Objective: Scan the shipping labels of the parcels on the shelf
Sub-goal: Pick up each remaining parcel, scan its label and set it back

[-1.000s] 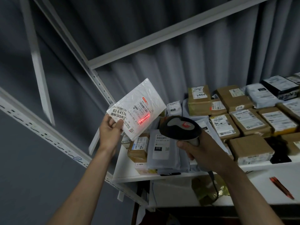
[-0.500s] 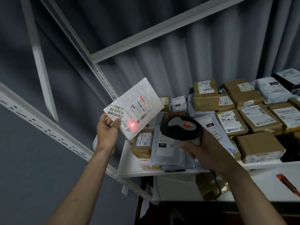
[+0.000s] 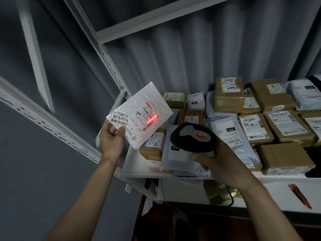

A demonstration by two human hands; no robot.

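My left hand (image 3: 111, 138) pinches the lower left corner of a white padded mailer (image 3: 139, 112) and holds it up, tilted, in front of the shelf's left end. A red scan line glows across the barcode of its shipping label (image 3: 148, 117). My right hand (image 3: 217, 162) grips a black and grey handheld barcode scanner (image 3: 192, 136), its head pointing toward the mailer from the right. Below and behind them the white shelf (image 3: 137, 173) carries several parcels, brown cardboard boxes (image 3: 227, 94) and grey poly bags (image 3: 178, 153), most with labels facing up.
White metal shelf uprights (image 3: 111, 63) and a crossbeam (image 3: 156, 20) frame the bay; a grey pleated curtain hangs behind. A lower white surface (image 3: 278, 193) at the right holds red pens (image 3: 299, 195). The scanner's cable hangs down under the shelf edge.
The red scan mark has moved from a dot near the label's lower left to a line across the upper right barcode. The view has shifted so the parcels sit further right.
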